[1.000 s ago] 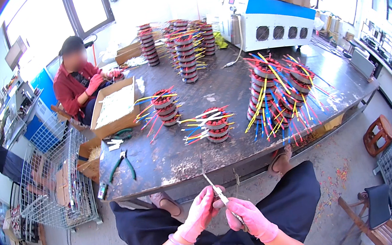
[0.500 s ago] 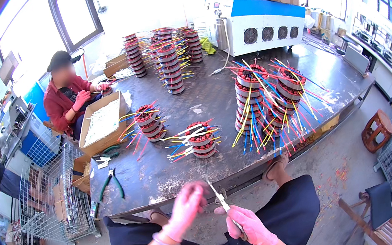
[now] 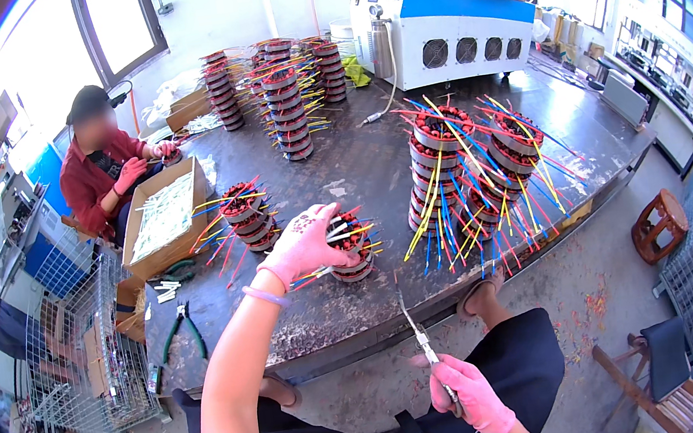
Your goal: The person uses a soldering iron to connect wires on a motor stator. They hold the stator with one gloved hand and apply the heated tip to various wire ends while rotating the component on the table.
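Observation:
My left hand (image 3: 305,243), in a pink glove, reaches over the small stack of wound motor stators (image 3: 354,273) near the table's front edge. Its fingers curl round the top stator (image 3: 351,229), thumb at the near side; the palm hides part of the stack. White sleeves and yellow, red and blue wires poke out past the glove. Low over my lap, my right hand (image 3: 470,396), also gloved in pink, is closed round a slim metal tool (image 3: 421,339). Its long thin tip points up and away. Left of my left hand stands another short stator stack (image 3: 247,217).
Tall stator stacks (image 3: 440,149) with long wires stand at the right, others (image 3: 288,115) at the back. Green-handled pliers (image 3: 179,332) lie front left near a cardboard box (image 3: 163,259) of white sleeves. A co-worker (image 3: 103,168) sits beyond it; a blue-white machine (image 3: 445,31) stands behind.
My left hand has moved forward from over my lap to the small stator stack and taken hold there. My right hand has shifted slightly right with the tool. The view has shifted slightly.

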Demonstrator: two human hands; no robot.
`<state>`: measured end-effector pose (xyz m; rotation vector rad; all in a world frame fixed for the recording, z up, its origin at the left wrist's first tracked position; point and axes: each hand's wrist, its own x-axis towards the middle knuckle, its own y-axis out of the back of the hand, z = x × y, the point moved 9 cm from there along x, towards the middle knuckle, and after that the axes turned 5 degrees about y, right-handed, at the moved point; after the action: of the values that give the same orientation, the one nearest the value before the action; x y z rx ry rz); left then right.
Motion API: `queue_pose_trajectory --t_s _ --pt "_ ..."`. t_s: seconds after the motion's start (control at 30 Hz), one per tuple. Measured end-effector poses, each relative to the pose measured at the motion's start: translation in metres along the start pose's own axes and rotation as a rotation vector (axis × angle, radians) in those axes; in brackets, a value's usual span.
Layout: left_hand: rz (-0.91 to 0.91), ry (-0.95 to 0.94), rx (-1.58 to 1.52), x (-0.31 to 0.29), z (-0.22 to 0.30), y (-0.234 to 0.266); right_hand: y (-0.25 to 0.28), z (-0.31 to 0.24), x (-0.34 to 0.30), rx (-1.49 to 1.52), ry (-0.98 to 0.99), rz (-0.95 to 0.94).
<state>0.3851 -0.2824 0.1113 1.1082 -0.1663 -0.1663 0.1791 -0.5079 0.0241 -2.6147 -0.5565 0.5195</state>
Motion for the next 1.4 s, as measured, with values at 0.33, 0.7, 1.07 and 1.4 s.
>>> queue_pose_trajectory --t_s 0.33,0.7,1.07,1.4 --pt "0.105 -0.02 0.034 -0.157 -0.026 0.011 0.001 0.02 -0.01 -0.221 -0.204 -0.093" --pt "0.142 0.091 0.076 -0.177 -0.069 -0.032 -0.014 0.084 -0.01 -0.196 -0.38 -0.032" --pt "0.083 0.106 0.035 -0.176 -0.078 -0.034 -0.035 0.112 -0.01 -0.163 -0.389 -0.074" --pt "0.089 0.082 0.018 -0.175 -0.08 -0.031 -0.044 0.114 -0.009 -0.111 -0.404 -0.067"
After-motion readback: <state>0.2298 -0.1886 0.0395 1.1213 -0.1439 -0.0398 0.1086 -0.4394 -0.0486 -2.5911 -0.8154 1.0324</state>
